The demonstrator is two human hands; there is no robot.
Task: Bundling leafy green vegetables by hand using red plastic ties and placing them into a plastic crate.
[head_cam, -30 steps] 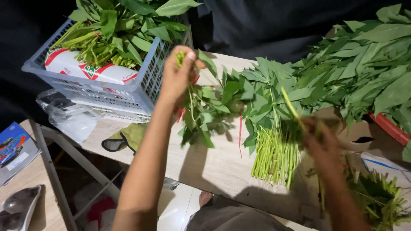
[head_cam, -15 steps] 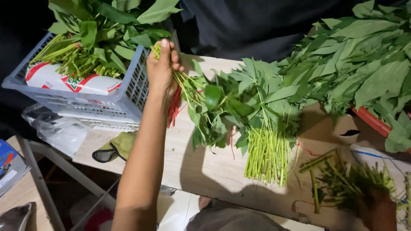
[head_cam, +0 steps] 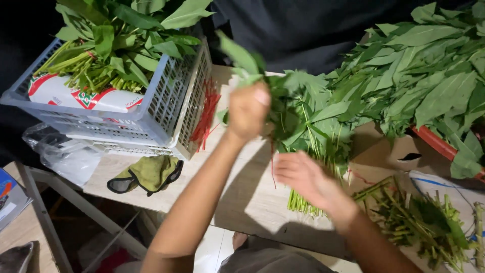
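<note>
My left hand (head_cam: 247, 114) is raised over the wooden table (head_cam: 247, 202), fingers closed around a leafy green sprig (head_cam: 242, 60) that sticks up above the fist. My right hand (head_cam: 303, 177) hovers open, fingers spread, just above the stem ends of a bundle of leafy greens (head_cam: 313, 121) lying on the table. A thin red string (head_cam: 273, 167) hangs down between the two hands.
A pale plastic basket (head_cam: 151, 116) full of greens stands at the left, red strings (head_cam: 204, 121) hanging on its side. A big heap of leaves (head_cam: 424, 81) fills the right. Cut stems (head_cam: 419, 222) lie at the lower right. A green cloth (head_cam: 149, 174) lies near the table's front edge.
My left hand has come away from the basket toward the bundle with a sprig. My right hand has moved from the cut stems at the right to above the bundle's stems.
</note>
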